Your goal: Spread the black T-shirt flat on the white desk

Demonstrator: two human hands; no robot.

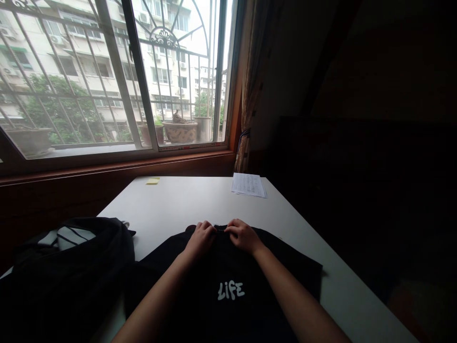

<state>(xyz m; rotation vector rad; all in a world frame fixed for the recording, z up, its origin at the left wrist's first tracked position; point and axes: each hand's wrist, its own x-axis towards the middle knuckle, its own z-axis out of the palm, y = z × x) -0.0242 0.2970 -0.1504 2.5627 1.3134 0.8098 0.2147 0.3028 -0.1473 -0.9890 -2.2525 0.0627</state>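
Note:
A black T-shirt [228,267] with the white word "Life" on it lies spread on the white table [185,200], its collar toward the window. My left hand [202,236] is closed on the left side of the collar. On the collar's right side, my right hand [243,236] pinches the fabric with bent fingers. A short stretch of neckline shows between the two hands. Both forearms lie over the shirt and cover parts of it. The lower part of the shirt runs out of view.
At the left, a heap of dark cloth or a bag [89,267] with white striped fabric in it rests on the table. Printed sheets [248,185] and a yellow sticky note [153,181] lie near the far edge. A barred window and a tied curtain [244,138] stand beyond.

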